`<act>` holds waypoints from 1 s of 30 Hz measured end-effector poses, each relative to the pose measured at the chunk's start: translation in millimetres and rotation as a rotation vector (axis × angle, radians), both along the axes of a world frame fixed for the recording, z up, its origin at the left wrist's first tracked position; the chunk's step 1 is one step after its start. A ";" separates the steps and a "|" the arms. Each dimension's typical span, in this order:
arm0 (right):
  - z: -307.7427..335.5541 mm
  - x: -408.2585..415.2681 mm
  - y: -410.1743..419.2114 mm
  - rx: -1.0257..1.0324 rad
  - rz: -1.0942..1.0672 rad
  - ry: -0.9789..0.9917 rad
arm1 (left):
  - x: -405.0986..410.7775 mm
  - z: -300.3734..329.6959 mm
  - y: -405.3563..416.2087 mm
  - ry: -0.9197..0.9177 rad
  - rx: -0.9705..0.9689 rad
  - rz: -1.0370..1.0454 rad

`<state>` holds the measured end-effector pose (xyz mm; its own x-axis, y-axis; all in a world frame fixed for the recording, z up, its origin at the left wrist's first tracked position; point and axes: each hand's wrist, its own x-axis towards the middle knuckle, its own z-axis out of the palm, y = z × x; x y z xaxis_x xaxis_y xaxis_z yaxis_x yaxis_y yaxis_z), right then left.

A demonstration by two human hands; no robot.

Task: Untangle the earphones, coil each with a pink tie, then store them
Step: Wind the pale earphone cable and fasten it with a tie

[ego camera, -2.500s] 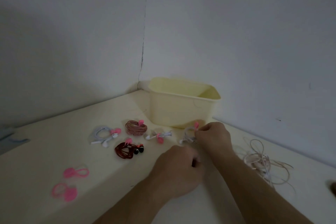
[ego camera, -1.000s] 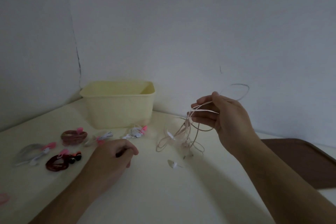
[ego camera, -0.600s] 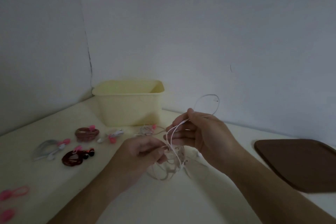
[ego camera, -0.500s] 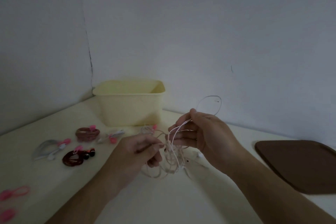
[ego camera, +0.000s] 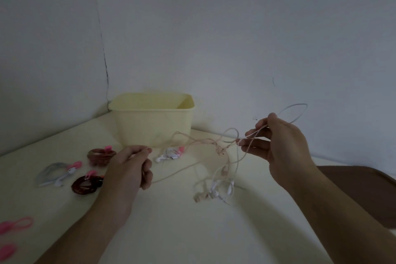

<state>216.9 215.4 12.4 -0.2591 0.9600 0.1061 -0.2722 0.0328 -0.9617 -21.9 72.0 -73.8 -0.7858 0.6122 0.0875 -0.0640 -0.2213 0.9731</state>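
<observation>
A tangle of pale pink and white earphone cords (ego camera: 216, 146) stretches between my hands above the table. My left hand (ego camera: 130, 167) pinches a cord at the left. My right hand (ego camera: 276, 141) grips several strands, and a loop sticks up past it. The earbuds (ego camera: 214, 193) hang down to the table. Several coiled earphones with pink ties lie at the left: a white pair (ego camera: 171, 153), a brown one (ego camera: 100, 155), a dark red one (ego camera: 85, 184) and a grey-white one (ego camera: 57, 172). Behind them stands a yellow bin (ego camera: 152, 120).
Two loose pink ties (ego camera: 15, 224) lie at the table's left front edge, one partly cut off (ego camera: 7, 253). A brown tray-like lid (ego camera: 362, 191) lies at the right. Walls meet in a corner behind the bin.
My hands have drawn apart, pulling the tangle out into a long stretch of cord. The earbuds have dropped lower toward the table.
</observation>
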 end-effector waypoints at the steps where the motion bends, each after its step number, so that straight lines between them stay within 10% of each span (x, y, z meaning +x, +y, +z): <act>1: 1.2 0.7 0.7 -0.015 -0.015 0.009 | -0.5 0.8 -0.2 -0.019 0.000 0.021; 8: 3.0 6.9 11.0 -0.136 -0.118 0.038 | -6.8 3.3 -1.9 -0.094 -0.089 0.167; 17: -1.1 3.4 7.8 -0.165 -0.033 0.025 | -1.6 -0.3 -5.2 0.239 -0.338 0.174; 23: 11.8 -0.3 -2.0 -0.174 0.104 0.161 | 21.6 7.6 -14.7 0.922 -0.350 0.250; 26: 12.2 -11.7 -18.8 -0.166 0.234 0.145 | 40.6 6.5 -11.7 1.250 -0.196 -0.003; 30: 9.3 -23.6 -38.4 -0.170 0.439 0.163 | 64.1 -11.8 -0.2 1.178 -0.240 -0.498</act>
<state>193.3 177.0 21.7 -0.6361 0.7710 0.0302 -0.3720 -0.2722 -0.8874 42.2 71.8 -85.6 0.0027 0.9104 0.4137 0.8263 -0.2351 0.5119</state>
